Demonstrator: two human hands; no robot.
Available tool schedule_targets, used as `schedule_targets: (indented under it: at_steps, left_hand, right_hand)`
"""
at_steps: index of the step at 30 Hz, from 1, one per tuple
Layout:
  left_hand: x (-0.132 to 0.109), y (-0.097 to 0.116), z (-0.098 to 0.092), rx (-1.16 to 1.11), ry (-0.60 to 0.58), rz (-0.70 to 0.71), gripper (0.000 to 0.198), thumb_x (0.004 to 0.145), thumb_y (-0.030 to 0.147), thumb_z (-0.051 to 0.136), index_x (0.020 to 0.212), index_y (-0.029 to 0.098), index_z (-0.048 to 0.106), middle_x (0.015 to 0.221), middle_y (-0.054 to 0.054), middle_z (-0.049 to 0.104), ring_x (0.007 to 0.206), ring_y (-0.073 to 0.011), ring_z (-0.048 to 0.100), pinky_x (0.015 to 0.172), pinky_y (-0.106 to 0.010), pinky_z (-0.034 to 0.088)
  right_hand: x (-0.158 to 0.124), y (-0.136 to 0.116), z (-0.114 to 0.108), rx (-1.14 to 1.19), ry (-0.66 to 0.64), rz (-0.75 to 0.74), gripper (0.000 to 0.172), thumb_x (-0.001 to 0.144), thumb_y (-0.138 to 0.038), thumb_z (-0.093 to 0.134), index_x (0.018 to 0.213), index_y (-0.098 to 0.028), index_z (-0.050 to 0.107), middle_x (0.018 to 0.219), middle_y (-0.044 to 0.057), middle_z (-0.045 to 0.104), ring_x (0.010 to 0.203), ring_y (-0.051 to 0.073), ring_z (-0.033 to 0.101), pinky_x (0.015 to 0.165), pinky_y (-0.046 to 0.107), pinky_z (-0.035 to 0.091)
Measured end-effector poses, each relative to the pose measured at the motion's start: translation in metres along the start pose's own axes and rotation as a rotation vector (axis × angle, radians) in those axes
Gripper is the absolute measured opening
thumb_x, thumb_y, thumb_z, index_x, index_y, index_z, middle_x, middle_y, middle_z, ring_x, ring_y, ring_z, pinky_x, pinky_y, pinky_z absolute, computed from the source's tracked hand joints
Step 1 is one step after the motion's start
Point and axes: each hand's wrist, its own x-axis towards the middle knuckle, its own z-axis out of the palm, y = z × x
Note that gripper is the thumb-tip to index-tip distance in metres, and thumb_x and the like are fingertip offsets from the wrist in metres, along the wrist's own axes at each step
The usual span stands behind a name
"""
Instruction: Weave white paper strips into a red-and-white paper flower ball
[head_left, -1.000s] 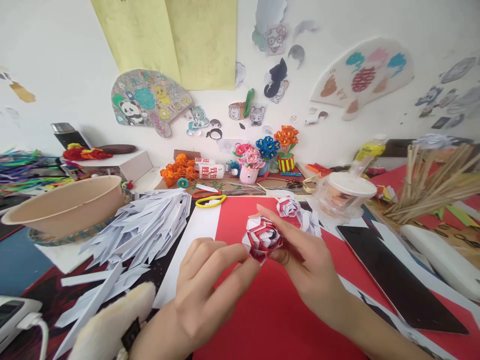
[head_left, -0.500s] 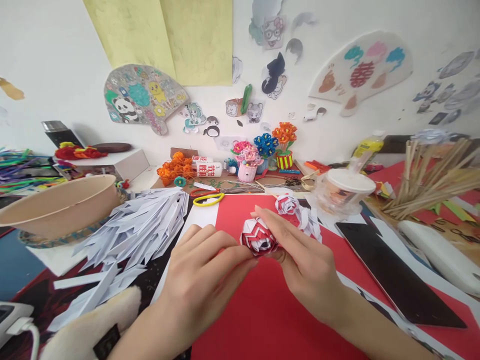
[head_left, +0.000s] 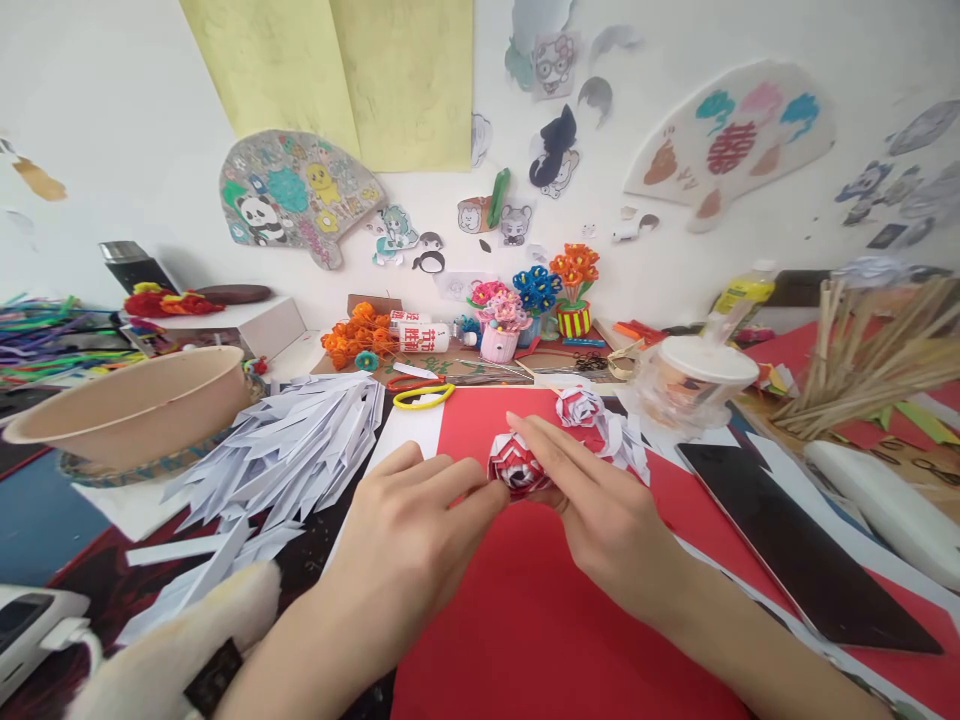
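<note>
A red-and-white folded paper ball point(head_left: 514, 466), woven from strips with a dark opening facing me, is held between my two hands above a red sheet point(head_left: 555, 630). My right hand point(head_left: 607, 500) grips its right side, fingers straight along the top and thumb underneath. The fingertips of my left hand point(head_left: 420, 525) pinch its lower left edge; the left thumb is mostly hidden. Just behind, a second red-and-white paper piece point(head_left: 579, 406) lies beside curled white strips point(head_left: 624, 442).
Folded white paper strips point(head_left: 300, 450) are heaped on the left, near a beige basin point(head_left: 135, 410). Yellow-handled scissors point(head_left: 424, 396) lie behind my left hand. To the right are a dark tablet point(head_left: 810, 545), a lidded tub point(head_left: 697, 375) and a bundle of thin sticks point(head_left: 862, 350).
My left hand's fingers have curled in more at the ball's lower left edge. The ball has tipped slightly, and the whole view has shifted a little.
</note>
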Motion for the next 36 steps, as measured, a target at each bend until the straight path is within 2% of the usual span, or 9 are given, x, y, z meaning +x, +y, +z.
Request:
schedule_targets:
  at_steps: [4, 8, 12, 16, 19, 23, 25, 31, 36]
  left_hand:
    - [0.003, 0.001, 0.000, 0.111, 0.009, 0.111, 0.034, 0.103, 0.009, 0.038, 0.080, 0.016, 0.062, 0.067, 0.002, 0.062, 0.054, -0.0125, 0.042, 0.057, -0.033, 0.022]
    - [0.006, 0.003, 0.001, 0.135, 0.005, 0.175, 0.036, 0.102, 0.008, 0.037, 0.076, 0.016, 0.060, 0.065, 0.001, 0.060, 0.053, -0.0139, 0.041, 0.057, -0.034, 0.022]
    - [0.004, 0.002, 0.004, 0.016, 0.039, 0.092, 0.023, 0.103, 0.016, 0.046, 0.086, 0.016, 0.062, 0.075, 0.000, 0.065, 0.059, -0.0136, 0.046, 0.059, -0.032, 0.026]
    - [0.002, 0.005, 0.008, -0.120, 0.029, 0.003, 0.014, 0.100, 0.016, 0.051, 0.090, 0.017, 0.062, 0.079, -0.002, 0.065, 0.066, -0.0153, 0.051, 0.062, -0.030, 0.032]
    - [0.001, 0.009, 0.007, -0.147, 0.033, -0.037, 0.011, 0.098, 0.013, 0.053, 0.093, 0.018, 0.062, 0.085, -0.003, 0.066, 0.074, -0.0177, 0.051, 0.067, -0.031, 0.037]
    - [0.002, 0.013, 0.005, -0.088, 0.091, -0.054, 0.010, 0.094, 0.009, 0.057, 0.094, 0.018, 0.061, 0.117, -0.009, 0.065, 0.102, -0.0243, 0.052, 0.086, -0.038, 0.040]
    - [0.002, 0.013, 0.004, -0.101, 0.087, -0.042, 0.010, 0.094, 0.008, 0.057, 0.094, 0.017, 0.060, 0.125, -0.010, 0.064, 0.112, -0.0252, 0.052, 0.091, -0.039, 0.039]
    - [0.002, 0.013, 0.004, -0.222, 0.077, -0.078, 0.010, 0.095, 0.008, 0.057, 0.091, 0.017, 0.059, 0.122, -0.007, 0.066, 0.106, -0.0192, 0.059, 0.088, -0.034, 0.041]
    - [0.004, 0.014, 0.002, -0.261, 0.071, -0.098, 0.013, 0.095, 0.006, 0.055, 0.090, 0.017, 0.059, 0.118, -0.006, 0.067, 0.103, -0.0179, 0.060, 0.087, -0.032, 0.041]
  right_hand:
    - [0.004, 0.000, 0.001, 0.097, 0.028, 0.011, 0.067, 0.090, 0.008, 0.035, 0.152, -0.018, 0.040, 0.146, 0.013, 0.056, 0.137, 0.020, 0.053, 0.101, 0.026, 0.057]
    - [0.010, 0.000, -0.003, 0.214, 0.009, 0.053, 0.058, 0.095, 0.000, 0.041, 0.148, -0.023, 0.044, 0.139, 0.009, 0.061, 0.131, 0.020, 0.058, 0.101, 0.031, 0.057]
    - [0.017, 0.000, -0.010, 0.385, -0.098, 0.188, 0.040, 0.101, -0.025, 0.052, 0.141, -0.026, 0.050, 0.129, 0.008, 0.064, 0.122, 0.023, 0.061, 0.104, 0.040, 0.053]
    - [0.021, -0.001, -0.012, 0.693, -0.193, 0.357, 0.034, 0.103, -0.040, 0.048, 0.133, -0.025, 0.056, 0.131, 0.009, 0.062, 0.122, 0.022, 0.059, 0.100, 0.036, 0.054]
    - [0.022, -0.001, -0.012, 0.841, -0.221, 0.432, 0.033, 0.101, -0.043, 0.053, 0.128, -0.025, 0.059, 0.130, 0.007, 0.065, 0.116, 0.021, 0.062, 0.095, 0.032, 0.055]
    - [0.023, -0.003, -0.013, 0.887, -0.239, 0.490, 0.036, 0.098, -0.042, 0.058, 0.128, -0.023, 0.062, 0.113, 0.007, 0.070, 0.098, 0.020, 0.066, 0.082, 0.032, 0.057]
    - [0.024, -0.004, -0.015, 0.892, -0.242, 0.474, 0.035, 0.098, -0.039, 0.058, 0.128, -0.022, 0.063, 0.106, 0.006, 0.070, 0.093, 0.020, 0.065, 0.079, 0.032, 0.056]
    - [0.026, -0.007, -0.018, 0.956, -0.249, 0.415, 0.030, 0.099, -0.031, 0.058, 0.127, -0.025, 0.066, 0.113, 0.006, 0.072, 0.099, 0.020, 0.066, 0.086, 0.033, 0.057]
    - [0.026, -0.008, -0.019, 0.944, -0.267, 0.415, 0.030, 0.099, -0.031, 0.058, 0.126, -0.023, 0.067, 0.106, 0.007, 0.074, 0.091, 0.019, 0.069, 0.084, 0.035, 0.058]
